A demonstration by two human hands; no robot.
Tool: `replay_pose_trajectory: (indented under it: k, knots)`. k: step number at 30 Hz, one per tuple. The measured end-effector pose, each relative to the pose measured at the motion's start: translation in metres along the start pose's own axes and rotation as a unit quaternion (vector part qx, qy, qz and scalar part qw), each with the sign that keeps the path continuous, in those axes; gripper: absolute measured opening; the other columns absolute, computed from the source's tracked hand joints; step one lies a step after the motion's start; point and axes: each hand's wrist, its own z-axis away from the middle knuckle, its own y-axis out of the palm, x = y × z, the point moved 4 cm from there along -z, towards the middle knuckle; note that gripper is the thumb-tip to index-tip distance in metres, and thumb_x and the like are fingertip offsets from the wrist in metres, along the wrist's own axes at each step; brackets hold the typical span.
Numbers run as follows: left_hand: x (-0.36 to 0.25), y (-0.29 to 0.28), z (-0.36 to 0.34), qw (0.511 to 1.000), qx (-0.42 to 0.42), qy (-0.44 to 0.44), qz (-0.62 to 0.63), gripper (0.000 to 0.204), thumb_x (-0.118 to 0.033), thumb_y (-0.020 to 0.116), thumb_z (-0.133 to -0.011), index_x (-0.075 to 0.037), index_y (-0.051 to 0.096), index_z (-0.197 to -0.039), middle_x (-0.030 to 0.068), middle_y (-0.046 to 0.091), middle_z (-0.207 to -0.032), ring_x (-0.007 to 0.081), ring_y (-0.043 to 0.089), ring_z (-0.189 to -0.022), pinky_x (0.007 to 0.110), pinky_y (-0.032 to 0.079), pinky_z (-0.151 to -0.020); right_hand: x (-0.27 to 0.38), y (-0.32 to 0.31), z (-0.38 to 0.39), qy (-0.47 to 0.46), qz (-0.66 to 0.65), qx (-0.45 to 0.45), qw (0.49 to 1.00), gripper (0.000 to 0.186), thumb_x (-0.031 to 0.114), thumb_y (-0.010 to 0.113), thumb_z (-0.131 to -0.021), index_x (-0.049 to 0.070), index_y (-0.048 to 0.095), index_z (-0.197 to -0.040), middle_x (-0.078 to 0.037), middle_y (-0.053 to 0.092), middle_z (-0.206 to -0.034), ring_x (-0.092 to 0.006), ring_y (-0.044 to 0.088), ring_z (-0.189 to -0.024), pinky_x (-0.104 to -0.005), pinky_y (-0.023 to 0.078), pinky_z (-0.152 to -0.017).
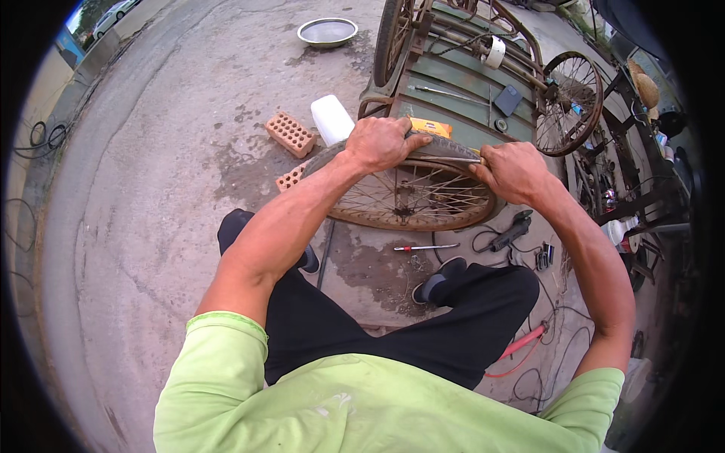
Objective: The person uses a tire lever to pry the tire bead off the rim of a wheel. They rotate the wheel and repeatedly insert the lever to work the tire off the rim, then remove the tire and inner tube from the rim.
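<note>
A spoked wheel (404, 208) with a worn dark tire (430, 151) and rusty rim stands tilted in front of me, between my legs and the upturned green cart (468, 83). My left hand (384, 143) is closed over the top of the tire, its thumb lying along the tread. To the right, my right hand (513, 172) grips what looks like a screwdriver (445, 158). Its thin metal shaft points left along the tire's edge, toward my left thumb; most of the handle is hidden in my fist. Whether the tip is under the tire's bead, I cannot tell.
A red-handled screwdriver (427, 248) and a black pump-like tool (513, 230) lie on the ground nearby. Perforated bricks (291, 134), a white jug (332, 119) and a basin (327, 32) are at left. On the cart sit a phone (507, 100) and a yellow box (430, 127).
</note>
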Motion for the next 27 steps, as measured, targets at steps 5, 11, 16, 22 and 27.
replay_pose_trajectory:
  k: [5, 11, 16, 22, 27]
  knots:
    - [0.002, -0.002, 0.002, 1.000, -0.004, 0.003, 0.000, 0.077, -0.075, 0.051, -0.108, -0.001, 0.072, -0.099, 0.0237, 0.076, -0.091, 0.0446, 0.078, -0.090, 0.057, 0.060, -0.077, 0.020, -0.009, 0.000, 0.017, 0.044, 0.073, 0.996, 0.057, 0.052, 0.055, -0.112, 0.003, 0.080, -0.097, -0.024, 0.079, -0.087, -0.0446, 0.078, -0.087, -0.0541, 0.062, -0.082]
    - [-0.003, 0.002, 0.000, 1.000, -0.012, 0.011, 0.004, 0.077, -0.074, 0.051, -0.108, -0.001, 0.073, -0.099, 0.0243, 0.077, -0.090, 0.0440, 0.078, -0.090, 0.057, 0.060, -0.077, 0.024, -0.015, -0.005, 0.033, 0.053, 0.134, 0.989, 0.062, 0.052, 0.051, -0.113, 0.001, 0.083, -0.097, -0.027, 0.080, -0.093, -0.0450, 0.079, -0.092, -0.0526, 0.063, -0.085]
    - [-0.009, 0.003, -0.003, 1.000, 0.010, -0.011, 0.002, 0.079, -0.075, 0.052, -0.107, 0.000, 0.075, -0.102, 0.0239, 0.078, -0.092, 0.0432, 0.078, -0.089, 0.057, 0.060, -0.078, 0.036, -0.026, -0.014, 0.050, 0.057, 0.210, 0.975, 0.062, 0.052, 0.049, -0.114, 0.001, 0.083, -0.105, -0.026, 0.081, -0.103, -0.0443, 0.079, -0.100, -0.0518, 0.063, -0.090]
    - [-0.018, -0.001, -0.012, 0.998, 0.049, -0.018, 0.023, 0.077, -0.074, 0.063, -0.101, 0.001, 0.072, -0.116, 0.0243, 0.077, -0.113, 0.0414, 0.076, -0.107, 0.055, 0.059, -0.092, 0.052, -0.031, -0.017, 0.108, 0.020, 0.225, 0.968, 0.056, 0.048, 0.051, -0.113, 0.002, 0.083, -0.113, -0.022, 0.082, -0.109, -0.0410, 0.078, -0.108, -0.0503, 0.061, -0.096]
    - [-0.003, -0.007, -0.009, 0.994, 0.109, 0.012, 0.015, 0.070, -0.038, 0.091, -0.085, -0.002, 0.063, -0.139, 0.0224, 0.071, -0.130, 0.0407, 0.070, -0.123, 0.052, 0.056, -0.105, 0.049, 0.015, -0.016, 0.161, -0.168, 0.190, 0.954, 0.056, 0.046, 0.056, -0.113, -0.004, 0.080, -0.112, -0.029, 0.079, -0.113, -0.0459, 0.076, -0.111, -0.0520, 0.058, -0.100]
